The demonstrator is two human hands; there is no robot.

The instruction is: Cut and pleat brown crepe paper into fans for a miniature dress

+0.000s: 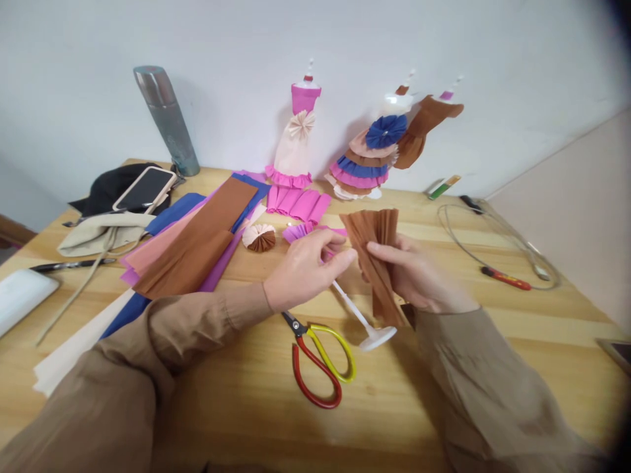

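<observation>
My right hand (pixel 419 272) grips a gathered strip of brown crepe paper (pixel 384 263), thumb on its front and folds fanning out at the top. Just left of the strip is my left hand (pixel 310 266), its fingers loosely curled and the thumb apart from them; I see nothing held in it. Beneath and behind this hand lies a white stand (pixel 352 305) with a round base, its upper part largely hidden. Scissors (pixel 318 361) with one red and one yellow handle rest nearer to me. A round pleated rosette (pixel 259 238) in cream and brown sits left of my left hand.
Crepe paper sheets (pixel 197 243) are piled at left. Small dress forms in pink (pixel 296 141), layered colours (pixel 365 157) and brown (pixel 419 128) stand along the wall. A flask (pixel 167 121), phone (pixel 144 189), folded magenta paper (pixel 298 203) and cable (pixel 444 223) surround the work area.
</observation>
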